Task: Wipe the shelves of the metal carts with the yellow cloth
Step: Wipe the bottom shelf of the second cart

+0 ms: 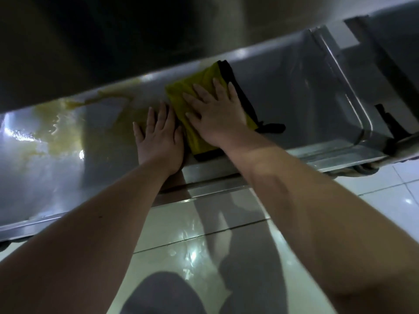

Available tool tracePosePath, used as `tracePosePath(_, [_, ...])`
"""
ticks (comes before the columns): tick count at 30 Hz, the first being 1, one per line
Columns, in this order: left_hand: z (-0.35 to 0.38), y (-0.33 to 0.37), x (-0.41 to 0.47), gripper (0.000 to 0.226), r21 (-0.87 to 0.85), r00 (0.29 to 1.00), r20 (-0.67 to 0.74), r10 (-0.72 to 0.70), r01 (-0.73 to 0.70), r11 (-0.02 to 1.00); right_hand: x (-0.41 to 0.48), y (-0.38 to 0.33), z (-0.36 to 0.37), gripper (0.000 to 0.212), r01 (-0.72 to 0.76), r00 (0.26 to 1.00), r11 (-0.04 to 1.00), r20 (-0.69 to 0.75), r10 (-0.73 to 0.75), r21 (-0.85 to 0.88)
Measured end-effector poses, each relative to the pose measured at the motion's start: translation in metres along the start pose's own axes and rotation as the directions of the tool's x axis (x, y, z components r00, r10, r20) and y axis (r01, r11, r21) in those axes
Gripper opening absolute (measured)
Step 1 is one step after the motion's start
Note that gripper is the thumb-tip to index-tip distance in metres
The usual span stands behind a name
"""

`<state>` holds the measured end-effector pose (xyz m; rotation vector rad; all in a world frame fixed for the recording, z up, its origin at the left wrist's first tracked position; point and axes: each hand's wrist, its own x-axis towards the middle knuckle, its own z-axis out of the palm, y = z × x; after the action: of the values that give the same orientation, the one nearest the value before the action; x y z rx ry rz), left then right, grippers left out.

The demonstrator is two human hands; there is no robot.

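Note:
A folded yellow cloth (181, 96) with a black edge lies on the low metal cart shelf (306, 94). My right hand (215, 109) presses flat on the cloth with fingers spread. My left hand (158, 137) rests flat on the bare shelf just left of the cloth, its fingertips touching the cloth's edge. A yellowish smear (59, 128) spreads over the shelf's left part.
The dark underside of an upper shelf (113, 41) hangs close above the hands. The shelf's raised rim (353, 103) bounds it at the right. Glossy white floor tiles (186, 230) lie below, and my knee (163, 293) shows at the bottom.

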<state>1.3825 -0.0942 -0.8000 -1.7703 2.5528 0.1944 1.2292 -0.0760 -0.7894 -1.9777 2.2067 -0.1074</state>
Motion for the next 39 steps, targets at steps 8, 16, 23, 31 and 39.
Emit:
tracePosePath(8, [0.003, 0.004, 0.001, 0.057, -0.011, 1.000, -0.022, 0.001, -0.002, 1.000, -0.024, 0.135, -0.023, 0.054, -0.393, 0.920, 0.920, -0.013, 0.393, 0.018])
tracePosePath(16, [0.003, 0.004, 0.001, 0.058, 0.007, 1.000, -0.016, 0.016, -0.015, 1.000, 0.009, 0.069, -0.012, 0.054, -0.358, 0.933, 0.934, -0.043, 0.358, 0.001])
tracePosePath(23, [0.002, 0.001, 0.000, 0.057, 0.009, 1.000, -0.013, 0.017, -0.017, 1.000, 0.017, 0.002, -0.003, 0.056, -0.219, 0.976, 0.975, -0.008, 0.218, -0.026])
tracePosePath(31, [0.001, 0.006, 0.003, 0.057, -0.010, 1.000, 0.005, 0.020, -0.020, 1.000, -0.011, 0.113, -0.022, 0.060, -0.337, 0.941, 0.941, -0.014, 0.337, -0.010])
tracePosePath(39, [0.002, 0.007, 0.001, 0.057, -0.002, 1.000, 0.009, 0.023, -0.022, 1.000, -0.044, 0.070, -0.010, 0.057, -0.385, 0.922, 0.923, -0.026, 0.385, 0.016])
